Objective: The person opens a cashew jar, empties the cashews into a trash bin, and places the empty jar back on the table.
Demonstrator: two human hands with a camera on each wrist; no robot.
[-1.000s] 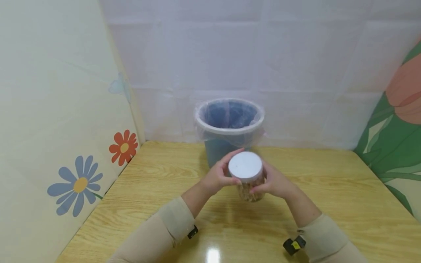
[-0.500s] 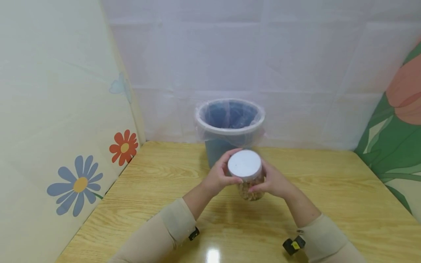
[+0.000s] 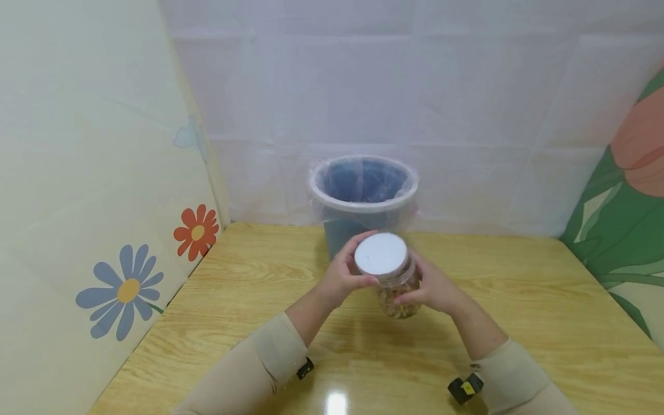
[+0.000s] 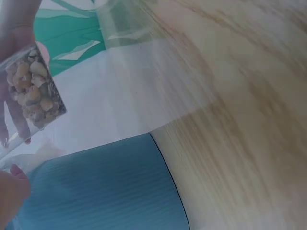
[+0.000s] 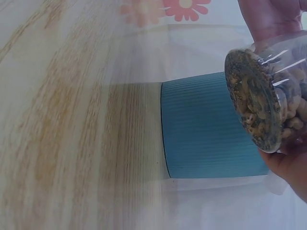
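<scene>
A clear jar (image 3: 399, 300) with a white lid (image 3: 381, 254) is held above the table. Small tan and brown pieces, perhaps shells or pebbles, lie in its lower part, as the left wrist view shows of the jar (image 4: 33, 91). My left hand (image 3: 340, 275) grips the lid's rim from the left, thumb at the front. From the right, my right hand (image 3: 434, 286) holds the jar's body. The lid sits askew towards the left, and the clear neck shows below its right side. Seen from the right wrist, the jar's base (image 5: 252, 100) is tilted and off the table.
Behind the hands stands a blue bin (image 3: 339, 233) with a white rim and a clear plastic liner. It is on the wood-grain table (image 3: 249, 271), near the pale back wall (image 3: 467, 115). A flower-patterned panel (image 3: 104, 173) borders the left side, and another stands at the right.
The lid has shifted up and to the left with my left hand, baring the jar's neck on the right. My right hand stays round the jar. The bin has not moved.
</scene>
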